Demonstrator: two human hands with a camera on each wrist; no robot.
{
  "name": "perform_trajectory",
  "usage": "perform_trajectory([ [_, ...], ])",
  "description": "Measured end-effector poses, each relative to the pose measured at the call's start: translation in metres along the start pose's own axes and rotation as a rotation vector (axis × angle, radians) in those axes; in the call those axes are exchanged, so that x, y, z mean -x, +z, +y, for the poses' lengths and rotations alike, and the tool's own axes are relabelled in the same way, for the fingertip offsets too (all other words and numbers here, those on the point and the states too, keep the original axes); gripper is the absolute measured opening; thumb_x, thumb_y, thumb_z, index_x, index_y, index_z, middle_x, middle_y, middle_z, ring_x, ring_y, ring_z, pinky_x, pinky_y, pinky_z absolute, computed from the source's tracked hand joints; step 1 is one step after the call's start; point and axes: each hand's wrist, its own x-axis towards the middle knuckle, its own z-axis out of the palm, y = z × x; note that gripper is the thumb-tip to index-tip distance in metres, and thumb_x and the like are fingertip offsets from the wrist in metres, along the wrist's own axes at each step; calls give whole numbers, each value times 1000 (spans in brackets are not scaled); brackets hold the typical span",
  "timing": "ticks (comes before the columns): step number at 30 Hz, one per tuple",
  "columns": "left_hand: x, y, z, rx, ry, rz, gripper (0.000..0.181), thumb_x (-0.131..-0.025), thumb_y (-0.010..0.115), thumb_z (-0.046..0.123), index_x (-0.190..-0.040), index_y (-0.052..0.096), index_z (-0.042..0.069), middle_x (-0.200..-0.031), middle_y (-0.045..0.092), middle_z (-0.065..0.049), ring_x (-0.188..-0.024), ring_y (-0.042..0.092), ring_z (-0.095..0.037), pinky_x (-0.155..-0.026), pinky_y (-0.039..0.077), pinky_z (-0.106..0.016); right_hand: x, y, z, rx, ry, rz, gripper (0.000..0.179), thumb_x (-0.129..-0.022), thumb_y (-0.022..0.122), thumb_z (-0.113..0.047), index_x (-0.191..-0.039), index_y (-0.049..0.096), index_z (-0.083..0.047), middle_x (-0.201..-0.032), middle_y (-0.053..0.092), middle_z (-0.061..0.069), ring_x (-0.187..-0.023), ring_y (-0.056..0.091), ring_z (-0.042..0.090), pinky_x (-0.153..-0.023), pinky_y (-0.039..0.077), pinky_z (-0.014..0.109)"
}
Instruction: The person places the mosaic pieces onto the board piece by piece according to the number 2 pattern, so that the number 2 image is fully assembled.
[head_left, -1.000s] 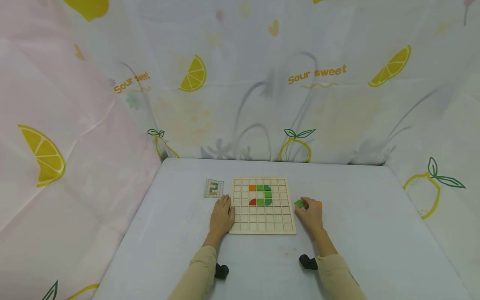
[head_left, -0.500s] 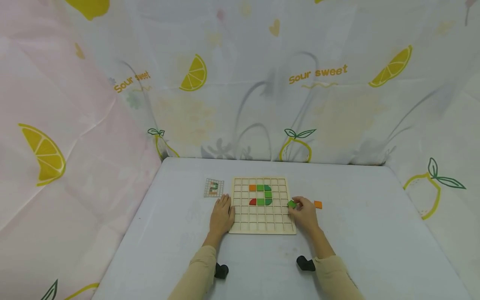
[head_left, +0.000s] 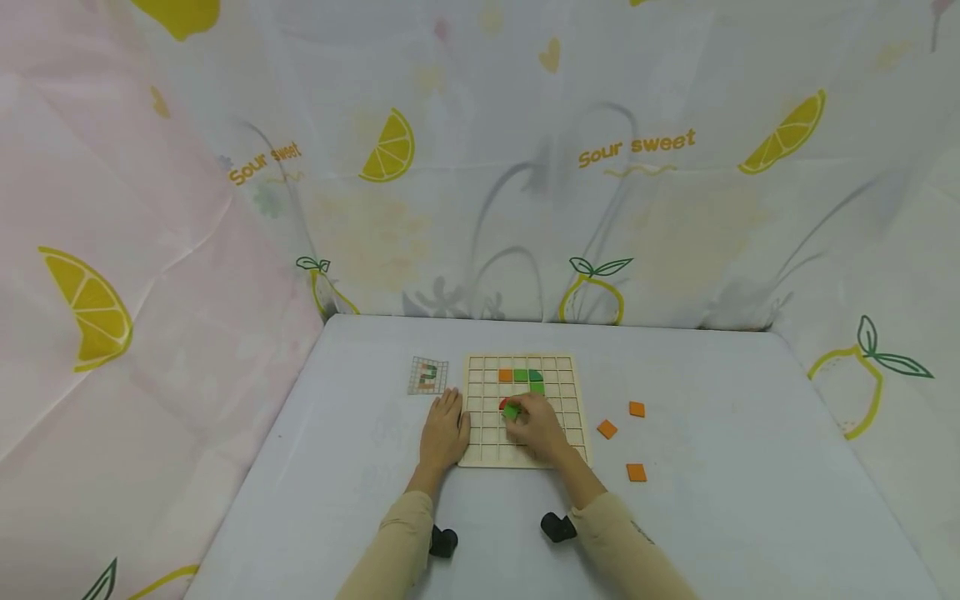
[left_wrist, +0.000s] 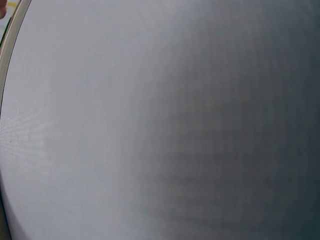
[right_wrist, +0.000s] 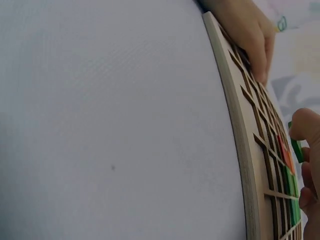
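A square wooden grid board (head_left: pixel 487 454) lies on the white table, with orange, green and red tiles set in some cells. My right hand (head_left: pixel 538 427) is over the middle of the board and pinches a green square tile (head_left: pixel 512 412) close above the red tile (head_left: pixel 502 404). In the right wrist view the pinched tile stands tilted over the grid, and the hand covers part of the lower tile row. My left hand (head_left: pixel 444 432) lies flat with straight fingers along the board's left edge. The left wrist view shows mostly tabletop.
A small pattern card (head_left: pixel 427 377) with a printed grid lies beyond the left hand. Three orange square tiles, one of them nearest the board (head_left: pixel 607 429), lie on the table to the right. Printed cloth walls (head_left: pixel 480 208) enclose the table's back and sides.
My right hand has carried the green tile leftward from the table right of the board to over its middle, uncovering the orange tiles. The left hand has stayed put.
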Motion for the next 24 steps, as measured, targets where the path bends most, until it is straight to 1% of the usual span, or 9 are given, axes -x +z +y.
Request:
perform_trajectory([
  [4, 0, 0, 0, 2, -5, -3, 41, -92, 51, 15, -124, 54, -11, -132, 51, -24, -129, 44, -35, -112, 29, -47, -3, 9, -5, 84, -17, -71, 25, -74, 68, -5, -99, 68, 0, -99, 65, 13, -96, 59, 27, -81, 54, 37],
  [5, 0, 1, -1, 1, -6, -4, 41, -92, 51, 15, -124, 54, -11, -132, 51, -24, -129, 44, -35, -112, 29, -47, -3, 10, -5, 107, -26, -85, 25, -75, 68, -5, -99, 68, 0, -100, 64, 13, -96, 58, 27, -81, 54, 36],
  [10, -1, 2, -2, -14, -9, -17, 42, -93, 50, 16, -125, 53, -11, -133, 50, -23, -129, 43, -35, -112, 29, -46, -2, 11, -6, 188, -114, -97, 22, -81, 68, -5, -102, 70, 2, -103, 61, 12, -95, 55, 26, -80, 52, 36],
  [12, -1, 2, -2, -23, -9, -21, 42, -93, 50, 17, -125, 53, -10, -133, 50, -23, -129, 43, -35, -112, 29, -46, -1, 11, -6, 208, -149, -91, 20, -84, 67, -5, -103, 70, 2, -105, 61, 12, -94, 55, 26, -79, 52, 36],
  [15, -1, 2, -2, -29, -8, -21, 42, -93, 50, 16, -125, 53, -10, -133, 51, -23, -129, 43, -35, -112, 29, -46, 1, 12, -6, 233, -178, -71, 18, -86, 66, -7, -102, 72, -1, -109, 64, 11, -96, 55, 26, -80, 52, 37],
  [19, -1, 1, -2, -27, -4, -27, 42, -93, 50, 16, -125, 53, -11, -133, 51, -24, -129, 43, -35, -112, 29, -46, 4, 13, -5, 246, -202, -33, 16, -84, 68, -6, -98, 73, -3, -108, 68, 9, -96, 57, 27, -83, 51, 39],
  [21, -1, 1, -1, -24, -4, -29, 42, -93, 50, 17, -125, 53, -11, -133, 50, -24, -129, 43, -35, -112, 29, -46, 5, 14, -5, 250, -214, -13, 15, -83, 69, -6, -97, 73, -3, -106, 69, 9, -94, 57, 27, -82, 52, 39],
  [24, -1, 1, -1, -21, -2, -23, 42, -93, 50, 16, -125, 53, -11, -133, 51, -24, -129, 43, -36, -112, 29, -47, 7, 15, -4, 253, -240, 21, 14, -81, 70, -5, -94, 74, -4, -103, 71, 9, -89, 58, 26, -77, 52, 38],
])
